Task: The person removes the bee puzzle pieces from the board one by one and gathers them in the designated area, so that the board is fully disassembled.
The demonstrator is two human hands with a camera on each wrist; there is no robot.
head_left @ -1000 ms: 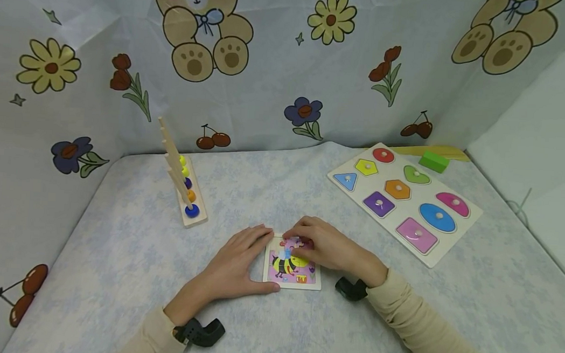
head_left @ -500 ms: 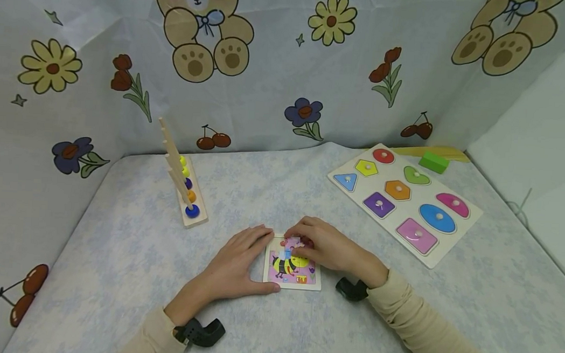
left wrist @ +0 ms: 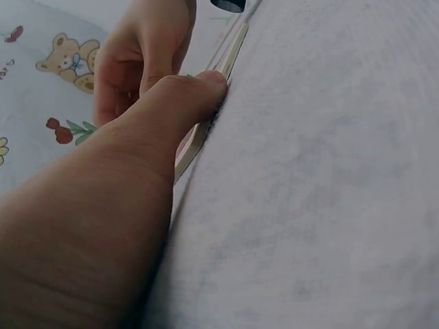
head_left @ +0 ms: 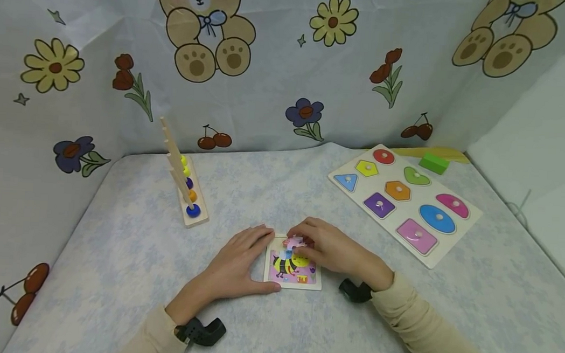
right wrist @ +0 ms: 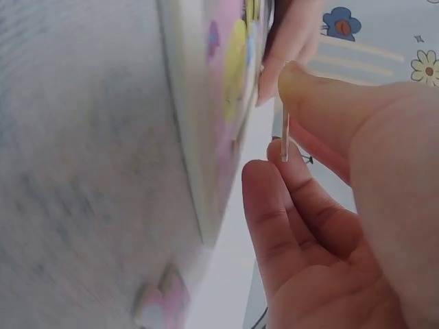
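Note:
A small square jigsaw puzzle (head_left: 292, 278) with a bee picture lies in a pale wooden frame between both hands. My left hand (head_left: 233, 262) rests along its left side, thumb at the near left corner and fingertips at the far left corner. In the left wrist view, the thumb (left wrist: 199, 89) presses on the frame's edge. My right hand (head_left: 329, 247) pinches a pink puzzle piece (head_left: 295, 243) over the puzzle's far part. The right wrist view shows that thin piece edge-on (right wrist: 285, 133) between thumb and finger, tilted up from the board.
A loose pink piece (right wrist: 164, 301) lies beyond the puzzle's corner in the right wrist view. At the back right is a shape-peg board (head_left: 397, 205) with a green block (head_left: 434, 162) behind it. A wooden peg stand with coloured beads (head_left: 194, 220) stands at the left.
My right hand has shifted slightly right, and the pink piece in its fingers shows more of its face, tilted over the puzzle's far part. The left hand keeps its place.

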